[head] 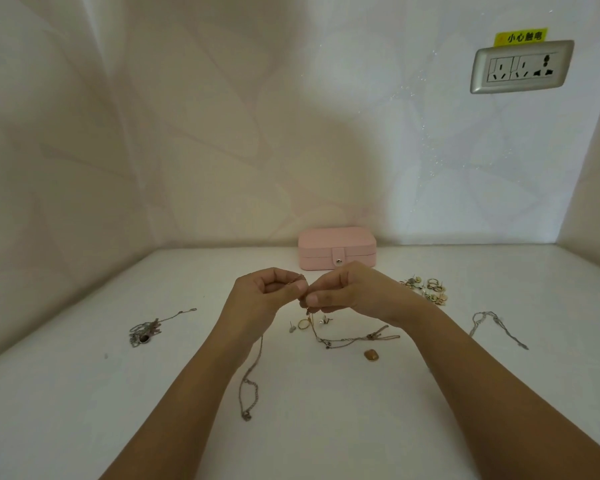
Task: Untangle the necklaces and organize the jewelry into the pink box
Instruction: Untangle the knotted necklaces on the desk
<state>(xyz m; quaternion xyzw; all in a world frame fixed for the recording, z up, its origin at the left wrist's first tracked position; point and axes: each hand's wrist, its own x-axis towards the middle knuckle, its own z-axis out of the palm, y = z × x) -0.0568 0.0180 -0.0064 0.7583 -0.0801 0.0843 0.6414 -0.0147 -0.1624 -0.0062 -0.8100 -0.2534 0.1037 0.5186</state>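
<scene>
The pink box (336, 247) stands closed against the back wall, its snap tab fastened. Just in front of it my left hand (267, 296) and my right hand (347, 294) meet above the table, both pinching a thin tangled chain (347, 339) between thumb and fingers. One end of it trails right across the table from under my right hand. Another silver chain (248, 386) hangs from below my left hand and lies looped on the white table (84, 393). Below the hands lie a gold ring (303, 323) and small stud earrings (324, 320).
A bunched silver necklace with a dark pendant (146, 332) lies at the left. Another silver necklace (496, 325) lies at the right. A pile of gold and pearl earrings (426, 289) sits right of the box. An amber stone piece (371, 355) lies near the centre. A wall socket (522, 67) is at the upper right.
</scene>
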